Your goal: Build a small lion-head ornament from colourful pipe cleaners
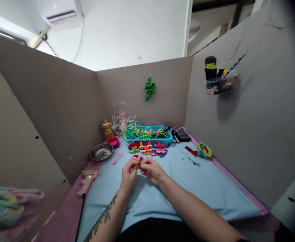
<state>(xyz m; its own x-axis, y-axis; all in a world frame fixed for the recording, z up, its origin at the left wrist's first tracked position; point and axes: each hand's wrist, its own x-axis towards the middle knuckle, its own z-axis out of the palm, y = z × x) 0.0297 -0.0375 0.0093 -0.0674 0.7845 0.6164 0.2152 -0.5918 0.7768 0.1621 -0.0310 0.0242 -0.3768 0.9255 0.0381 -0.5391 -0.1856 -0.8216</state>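
Both my hands meet over the light blue cloth [107, 201] around a small red and pink fuzzy figure [136, 157] with an eye and a yellow-orange bit on it. My left hand [129, 171] pinches its left side between thumb and fingers. On the other side, my right hand [152, 170] closes thumb and forefinger at its right edge; a dark red bit shows between the hands. The fingers hide much of the figure. Just beyond stand three similar colourful figures: a red and green one [133, 147], an orange and white one [145, 148] and a purple one [160, 149].
A turquoise basket [149, 139] overflows with coloured fuzzy stems. At left are a metal bowl [97, 153], a pink hair clip [117, 158] and a pink glue gun [88, 181]. Right are a phone [182, 135], a red tool [191, 151] and a yellow-green ring bundle [204, 150]. Grey partitions surround the table.
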